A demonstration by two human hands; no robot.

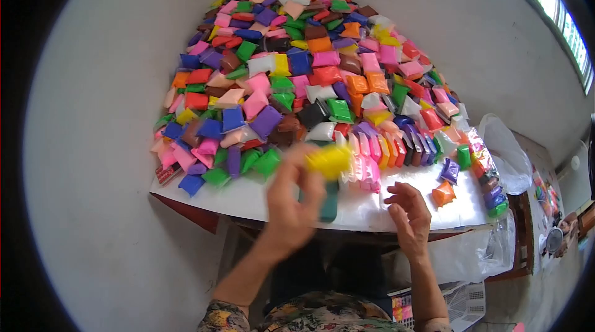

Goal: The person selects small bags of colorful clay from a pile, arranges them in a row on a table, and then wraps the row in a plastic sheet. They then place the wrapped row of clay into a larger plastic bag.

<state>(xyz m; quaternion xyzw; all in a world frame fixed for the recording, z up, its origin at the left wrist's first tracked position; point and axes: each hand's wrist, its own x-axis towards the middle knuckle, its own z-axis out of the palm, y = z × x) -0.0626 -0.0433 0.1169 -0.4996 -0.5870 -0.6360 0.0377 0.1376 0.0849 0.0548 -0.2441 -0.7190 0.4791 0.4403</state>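
My left hand (pixel 294 199) pinches a small yellow packet (pixel 330 161) above the front of the table; both are blurred by motion. Beneath it lies a dark green flat object (pixel 328 207), partly covered by the hand. My right hand (pixel 409 213) hovers by the table's front edge, fingers loosely bent and apart, holding nothing. Just beyond it, pink packets (pixel 369 174) stand in a tight row on edge, with orange packets (pixel 392 149) and purple packets (pixel 421 149) continuing to the right. A loose orange packet (pixel 443 194) and a purple packet (pixel 450 171) lie right of my right hand.
A large heap of coloured packets (pixel 266 84) covers the back of the white tabletop (pixel 396 220) against the walls. A column of packets (pixel 489 177) runs along the right edge, beside a clear plastic bag (pixel 505 152). Below stands a white basket (pixel 468 304).
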